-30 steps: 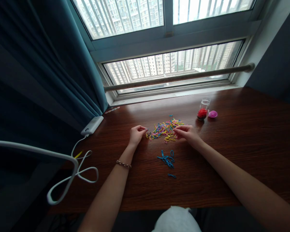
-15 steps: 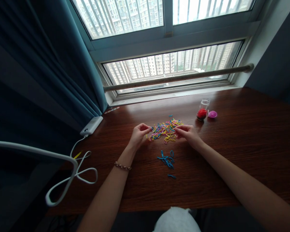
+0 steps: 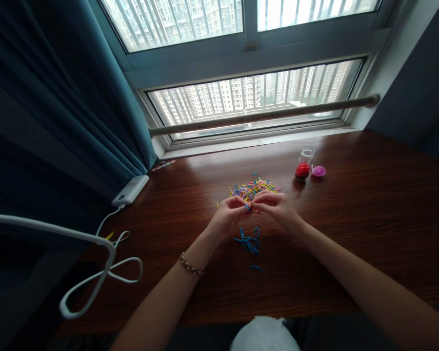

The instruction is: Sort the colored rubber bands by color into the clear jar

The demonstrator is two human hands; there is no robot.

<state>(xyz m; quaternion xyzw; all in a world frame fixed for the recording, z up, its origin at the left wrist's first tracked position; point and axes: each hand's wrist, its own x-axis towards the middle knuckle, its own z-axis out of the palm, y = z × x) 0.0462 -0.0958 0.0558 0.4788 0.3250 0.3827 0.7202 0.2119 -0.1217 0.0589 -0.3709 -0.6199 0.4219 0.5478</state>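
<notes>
A small blue band point(image 3: 247, 207) is pinched at the fingertips, beside a multicoloured pile point(image 3: 258, 186) of bands
By the nearly closed left hand point(image 3: 229, 213), the small blue band is gripped between thumb and fingers; the right hand point(image 3: 277, 208) is pinched at the same spot, but whether anything is held there cannot be told. From there the pile is seen at twelve o'clock, partly covered by the hands; loose blue bands point(image 3: 249, 242) are spread at six o'clock. At two o'clock a clear jar point(image 3: 307, 155), partly filled with red, is placed beside a pink object point(image 3: 318, 171)
</notes>
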